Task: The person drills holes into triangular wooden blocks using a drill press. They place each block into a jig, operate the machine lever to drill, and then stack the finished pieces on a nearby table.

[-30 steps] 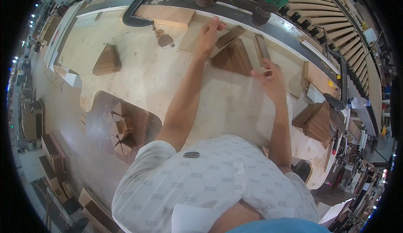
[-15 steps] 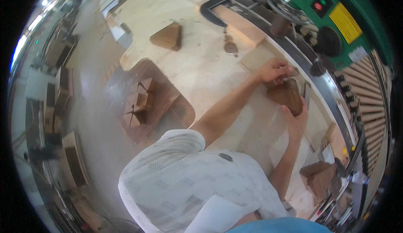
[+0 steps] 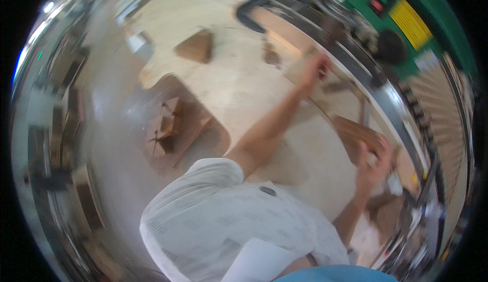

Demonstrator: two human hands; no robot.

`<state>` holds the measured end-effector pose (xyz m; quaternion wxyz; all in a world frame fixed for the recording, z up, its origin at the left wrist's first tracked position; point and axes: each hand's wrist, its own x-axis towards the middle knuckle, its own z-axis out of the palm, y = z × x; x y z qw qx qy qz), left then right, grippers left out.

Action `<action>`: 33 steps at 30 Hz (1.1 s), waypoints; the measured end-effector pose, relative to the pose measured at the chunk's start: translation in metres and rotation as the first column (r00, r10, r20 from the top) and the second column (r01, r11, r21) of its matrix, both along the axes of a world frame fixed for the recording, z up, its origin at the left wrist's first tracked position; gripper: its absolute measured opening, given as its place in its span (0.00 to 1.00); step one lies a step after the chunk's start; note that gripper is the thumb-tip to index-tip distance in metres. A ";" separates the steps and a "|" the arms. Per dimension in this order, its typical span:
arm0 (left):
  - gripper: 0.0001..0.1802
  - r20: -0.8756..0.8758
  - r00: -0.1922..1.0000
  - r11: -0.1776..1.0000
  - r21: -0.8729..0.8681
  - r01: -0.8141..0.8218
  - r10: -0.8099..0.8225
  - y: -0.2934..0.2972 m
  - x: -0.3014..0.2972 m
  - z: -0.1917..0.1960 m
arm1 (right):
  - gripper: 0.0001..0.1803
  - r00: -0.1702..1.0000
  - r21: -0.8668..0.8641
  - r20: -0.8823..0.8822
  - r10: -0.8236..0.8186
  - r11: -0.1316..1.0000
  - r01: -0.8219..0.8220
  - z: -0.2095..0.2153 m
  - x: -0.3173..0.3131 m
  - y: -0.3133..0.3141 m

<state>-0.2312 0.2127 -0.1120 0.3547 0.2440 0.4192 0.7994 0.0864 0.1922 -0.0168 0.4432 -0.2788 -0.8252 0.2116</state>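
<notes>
My right hand point(image 3: 375, 164) grips the near end of a brown wooden block point(image 3: 353, 132), tilted above the pale worktable with lines along its edge. The block looks roughly triangular, and blur hides its finer details. My left hand point(image 3: 316, 71) is held apart from it, by the wooden strip along the table's far right side. Its fingers are curled, with something small and dark seeming to show between them. Another triangular brown block point(image 3: 195, 46) lies farther back on the worktable point(image 3: 239, 73).
Dark joined wooden pieces point(image 3: 170, 122) sit on a brown board point(image 3: 203, 129) at the left. A black clamp point(image 3: 247, 15) holds the table's far edge. A green machine point(image 3: 366, 2) with buttons stands at the far right. Brown pieces point(image 3: 386, 211) lie near my right forearm.
The block has moved nearer and to the right in my right hand, its edge now turned up. My left hand has left the block and drawn away, up and left.
</notes>
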 end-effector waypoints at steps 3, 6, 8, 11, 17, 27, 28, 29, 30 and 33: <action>0.23 -0.079 0.996 0.997 0.068 0.039 -0.034 -0.005 -0.002 -0.001 | 0.21 0.926 -0.234 0.377 -0.013 0.966 0.109 -0.014 -0.009 -0.012; 0.24 -0.184 0.973 0.986 0.062 0.156 -0.143 -0.010 0.000 0.010 | 0.21 0.995 -0.574 0.087 -0.053 0.814 0.094 -0.030 0.002 -0.005; 0.28 -0.239 0.949 0.975 0.031 0.219 -0.205 -0.013 0.001 0.010 | 0.20 0.949 -0.686 -0.285 -0.137 0.720 -0.102 -0.028 0.009 -0.013; 0.33 -0.378 0.854 0.920 0.015 0.391 -0.357 -0.005 0.022 0.032 | 0.20 0.749 -0.688 -0.619 -0.238 0.624 -0.370 -0.008 0.018 -0.007; 0.35 -0.795 0.518 0.851 0.004 0.526 -0.316 -0.034 0.118 0.151 | 0.20 0.561 -0.604 -0.766 -0.314 0.650 -0.461 0.025 0.037 -0.019; 0.33 -0.805 0.581 0.935 0.108 0.338 -0.117 -0.072 0.166 0.179 | 0.19 0.512 -0.502 -0.808 -0.291 0.794 -0.343 0.056 0.033 -0.051; 0.31 -0.777 0.616 0.937 0.109 0.332 -0.128 -0.073 0.167 0.181 | 0.19 0.509 -0.492 -0.809 -0.294 0.812 -0.313 0.057 0.031 -0.054; 0.29 -0.748 0.650 0.940 0.111 0.322 -0.135 -0.074 0.167 0.183 | 0.19 0.506 -0.481 -0.810 -0.296 0.830 -0.285 0.057 0.028 -0.056; 0.27 -0.718 0.682 0.943 0.112 0.313 -0.141 -0.075 0.167 0.184 | 0.19 0.512 -0.467 -0.810 -0.286 0.843 -0.268 0.059 0.026 -0.058; 0.25 -0.722 0.681 0.942 0.129 0.310 -0.125 -0.075 0.163 0.183 | 0.18 0.528 -0.438 -0.806 -0.267 0.870 -0.227 0.061 0.023 -0.061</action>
